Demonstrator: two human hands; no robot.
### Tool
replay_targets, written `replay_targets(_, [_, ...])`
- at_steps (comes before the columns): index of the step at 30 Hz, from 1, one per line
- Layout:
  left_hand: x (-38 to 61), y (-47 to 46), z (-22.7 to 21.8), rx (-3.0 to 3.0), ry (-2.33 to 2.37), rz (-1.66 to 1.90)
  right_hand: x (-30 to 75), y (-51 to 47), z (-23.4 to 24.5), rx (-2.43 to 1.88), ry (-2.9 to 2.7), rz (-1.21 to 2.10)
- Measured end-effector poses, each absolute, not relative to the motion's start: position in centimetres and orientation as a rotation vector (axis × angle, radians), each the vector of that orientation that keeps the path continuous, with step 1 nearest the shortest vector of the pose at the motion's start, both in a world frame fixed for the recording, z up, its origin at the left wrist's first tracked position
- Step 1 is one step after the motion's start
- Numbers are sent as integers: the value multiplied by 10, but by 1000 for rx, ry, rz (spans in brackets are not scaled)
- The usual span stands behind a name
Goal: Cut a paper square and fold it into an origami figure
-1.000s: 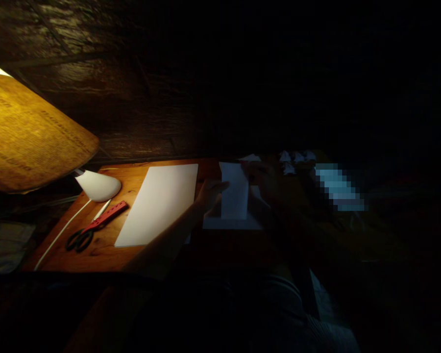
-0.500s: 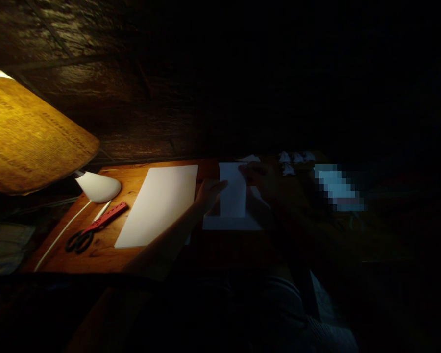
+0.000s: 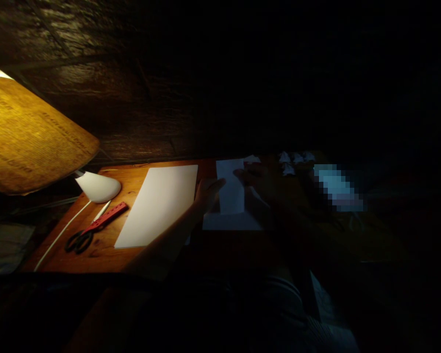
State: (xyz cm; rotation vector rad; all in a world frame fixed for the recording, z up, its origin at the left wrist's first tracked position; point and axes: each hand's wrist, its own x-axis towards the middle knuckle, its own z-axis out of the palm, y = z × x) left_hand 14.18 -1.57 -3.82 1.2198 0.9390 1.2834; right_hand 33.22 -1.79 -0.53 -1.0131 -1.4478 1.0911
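Observation:
A narrow white piece of paper [image 3: 231, 191] is raised between my hands, over a wider white sheet [image 3: 220, 223] lying on the wooden table. My left hand [image 3: 208, 190] grips its left edge, with the thumb across the front. On the right side, near the top, my right hand [image 3: 255, 175] pinches the paper between thumb and fingers; deep shadow hides most of that hand. Behind the paper, a small white paper bit [image 3: 252, 159] shows at the back of the table.
Left of my hands lies a stack of white paper [image 3: 161, 206]. Scissors [image 3: 81, 239] and a red slotted strip [image 3: 108, 215] rest by the lamp base [image 3: 101, 187]. Several small white paper shapes [image 3: 288, 168] and a pixelated bright object [image 3: 336, 186] are on the right.
The narrow paper has shifted slightly left and up, tilting a little. My right hand has moved left with its thumb further over the paper; my left hand stays nearly in place.

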Motion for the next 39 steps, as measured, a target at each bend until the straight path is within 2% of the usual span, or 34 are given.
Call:
replay_targets(17, [143,-20,-28,1266,952,1405,331,-21,0,-1031,-1517,1054])
replay_targets(39, [140,-8,-37,1079,942,1523,331,-24,-1,-1180,-1544,1235])
